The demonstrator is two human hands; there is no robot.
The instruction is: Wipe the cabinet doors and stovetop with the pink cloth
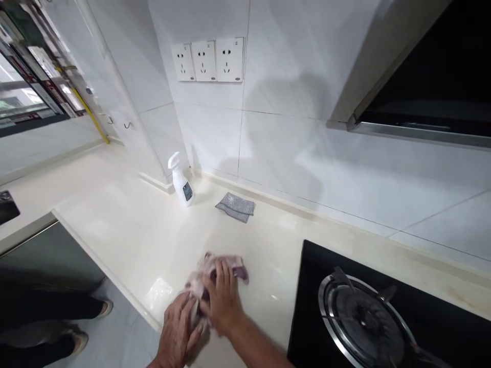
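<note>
A crumpled, pale pink and purple cloth [205, 266] lies bunched on the cream countertop [126, 225], left of the stove. My right hand [222, 296] presses down on it, fingers bent over its upper folds. Beside it, my left hand [177, 327] grips the lower left part of the same cloth between thumb and fingers. Parts of the cloth are hidden under both hands.
A white spray bottle [182, 185] stands by the wall corner, with a grey mesh scouring cloth [237, 205] to its right. At right is a black gas stove [312, 296] under a range hood [422, 130]. A person's legs [46, 306] show lower left.
</note>
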